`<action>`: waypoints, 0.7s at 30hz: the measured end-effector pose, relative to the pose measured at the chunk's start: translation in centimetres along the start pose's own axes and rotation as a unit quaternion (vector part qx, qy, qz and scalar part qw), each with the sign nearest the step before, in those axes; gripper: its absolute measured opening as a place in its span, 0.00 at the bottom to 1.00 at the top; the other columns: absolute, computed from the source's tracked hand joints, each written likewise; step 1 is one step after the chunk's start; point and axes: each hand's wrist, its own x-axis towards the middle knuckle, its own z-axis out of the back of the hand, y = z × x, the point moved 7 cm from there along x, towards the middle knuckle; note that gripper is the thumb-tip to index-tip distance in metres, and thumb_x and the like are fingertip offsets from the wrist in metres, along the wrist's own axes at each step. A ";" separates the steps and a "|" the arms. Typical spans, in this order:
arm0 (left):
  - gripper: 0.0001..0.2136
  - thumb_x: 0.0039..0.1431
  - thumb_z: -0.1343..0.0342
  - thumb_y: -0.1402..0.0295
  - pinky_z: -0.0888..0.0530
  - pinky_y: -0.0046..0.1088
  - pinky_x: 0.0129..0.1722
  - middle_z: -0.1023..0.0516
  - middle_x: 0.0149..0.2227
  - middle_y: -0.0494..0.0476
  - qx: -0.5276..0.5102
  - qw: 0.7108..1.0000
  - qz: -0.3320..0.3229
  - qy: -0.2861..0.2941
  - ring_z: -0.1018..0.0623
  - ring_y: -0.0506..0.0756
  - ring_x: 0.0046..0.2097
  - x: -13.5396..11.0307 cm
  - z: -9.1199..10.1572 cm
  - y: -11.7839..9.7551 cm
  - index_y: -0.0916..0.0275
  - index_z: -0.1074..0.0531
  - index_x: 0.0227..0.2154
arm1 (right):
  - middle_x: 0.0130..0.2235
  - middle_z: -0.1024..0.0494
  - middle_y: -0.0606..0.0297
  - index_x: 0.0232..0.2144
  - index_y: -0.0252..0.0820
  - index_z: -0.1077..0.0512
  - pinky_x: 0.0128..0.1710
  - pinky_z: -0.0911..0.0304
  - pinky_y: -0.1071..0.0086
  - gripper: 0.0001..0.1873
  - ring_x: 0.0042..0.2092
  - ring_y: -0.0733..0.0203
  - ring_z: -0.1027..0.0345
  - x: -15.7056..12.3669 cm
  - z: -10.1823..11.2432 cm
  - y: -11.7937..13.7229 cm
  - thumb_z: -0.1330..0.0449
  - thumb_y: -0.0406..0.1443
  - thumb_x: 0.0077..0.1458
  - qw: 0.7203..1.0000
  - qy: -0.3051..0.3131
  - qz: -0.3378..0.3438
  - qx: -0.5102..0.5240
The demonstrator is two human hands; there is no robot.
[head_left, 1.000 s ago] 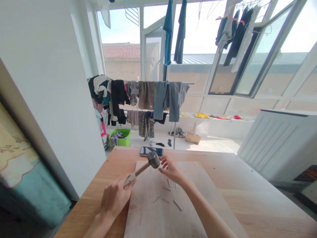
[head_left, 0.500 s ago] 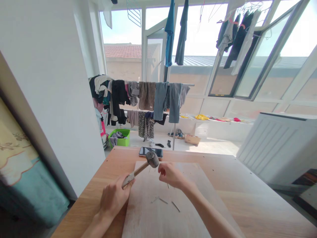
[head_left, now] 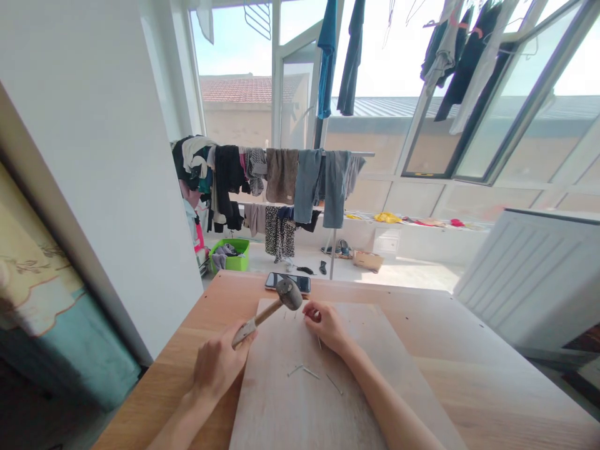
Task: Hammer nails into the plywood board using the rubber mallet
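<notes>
My left hand is closed around the handle of a mallet, which has a dark grey head and a wooden handle. The head hangs over the far part of a pale wooden board. Just right of the mallet head, my right hand has thumb and fingers curled together in a pinch, low over the board; what they hold, if anything, is too small to make out. Thin nails stand upright in the board beside those fingertips. Several loose nails lie nearer to me on the board.
A phone lies at the far edge of the wooden table. Beyond it stand a drying rack with clothes and a green basket. A white wall is close on the left, a white ribbed panel on the right.
The view has shifted slightly. My right hand has turned a little, so its pinched fingertips show more clearly beside the upright nails. My left hand still grips the mallet in about the same place.
</notes>
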 end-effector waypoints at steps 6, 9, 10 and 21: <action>0.15 0.65 0.50 0.53 0.31 0.26 0.30 0.15 0.38 0.55 0.008 1.000 0.001 -0.007 0.17 0.59 0.38 0.2 0.1 -0.1 0.52 0.24 0.45 | 0.30 0.24 0.68 0.34 0.42 0.28 0.34 0.37 0.72 0.10 0.31 0.64 0.31 -0.2 -0.1 0.4 0.44 0.30 0.47 0.999 -0.002 0.034 -0.032; 0.15 0.65 0.50 0.54 0.31 0.26 0.31 0.16 0.40 0.55 0.012 1.000 -0.017 -0.004 0.17 0.59 0.39 0.4 0.1 -0.5 0.53 0.24 0.45 | 0.32 0.23 0.68 0.38 0.43 0.31 0.36 0.37 0.71 0.13 0.32 0.64 0.31 -0.2 -0.2 0.3 0.44 0.30 0.48 0.999 0.000 0.034 -0.030; 0.15 0.65 0.50 0.54 0.31 0.27 0.31 0.16 0.40 0.55 0.016 1.000 -0.025 -0.004 0.17 0.59 0.39 0.5 0.2 -0.7 0.53 0.23 0.45 | 0.32 0.23 0.69 0.40 0.43 0.33 0.36 0.37 0.71 0.14 0.32 0.64 0.31 -0.2 -0.2 0.2 0.44 0.30 0.48 0.999 0.002 0.029 -0.024; 0.16 0.66 0.51 0.53 0.30 0.27 0.30 0.17 0.45 0.56 0.083 0.991 -0.102 -0.018 0.17 0.58 0.39 0.5 -0.2 -3.1 0.54 0.24 0.47 | 0.30 0.25 0.69 0.48 0.42 0.36 0.34 0.39 0.71 0.25 0.31 0.61 0.30 0.0 0.0 -0.1 0.43 0.27 0.45 0.999 0.002 -0.006 -0.040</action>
